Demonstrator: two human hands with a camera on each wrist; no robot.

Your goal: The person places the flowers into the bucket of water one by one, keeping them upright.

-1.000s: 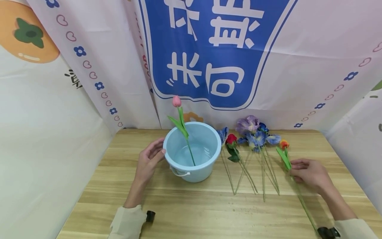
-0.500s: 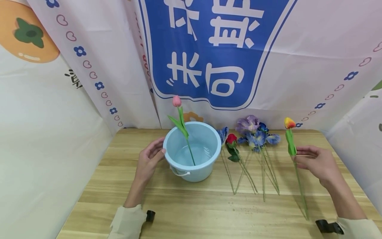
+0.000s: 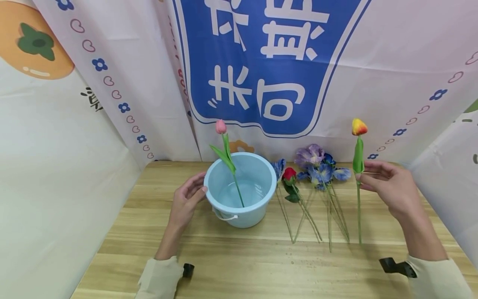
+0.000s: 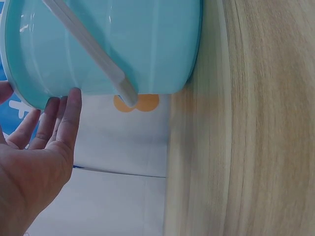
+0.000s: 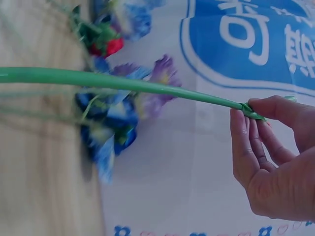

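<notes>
A light blue bucket point(image 3: 242, 187) stands on the table, with a pink tulip point(image 3: 221, 127) leaning inside it. My left hand point(image 3: 188, 197) touches the bucket's left side near the rim; in the left wrist view its fingers point(image 4: 69, 118) are fairly straight against the outer wall. On the right, my right hand point(image 3: 392, 185) pinches a yellow-orange tulip point(image 3: 359, 127) by the stem just under its leaves, holding it upright. In the right wrist view, thumb and fingertips meet on the green stem point(image 5: 167, 90); the bloom is mostly hidden behind the hand.
Between the bucket and my right hand lie a red rose point(image 3: 289, 174), a purple flower point(image 3: 310, 155) and several blue flowers point(image 3: 324, 174), stems toward me. A white handle point(image 3: 225, 216) hangs on the bucket's front. A printed cloth point(image 3: 149, 83) hangs behind the wooden table point(image 3: 261, 265).
My right hand has raised the yellow-orange tulip from the table and brought it upright, moving up and slightly left. The left hand and the bucket have stayed in place.
</notes>
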